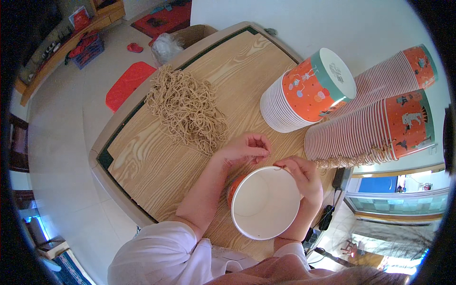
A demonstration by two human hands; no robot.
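Note:
A white-lined paper bucket (266, 203) with an orange outside tilts toward me over the near part of the table, its open mouth facing up. My right hand (304, 178) grips its far right rim, thumb and fingers pinched there around a small bit of what looks like cord. Just beyond the rim, my left hand (248, 148) is closed, its fingertips pressed together; whatever they hold is too small to make out. A tangled heap of tan cord (190, 109) lies on the table past my left forearm.
A shorter stack of upside-down paper buckets (308, 90) stands at the far right. Beside it, a taller bucket stack (361, 128) carries tan cord loops (365, 157) along its near side. Under them all is a wood-grain tabletop (147, 164). A cardboard box (192, 35) sits beyond the far edge.

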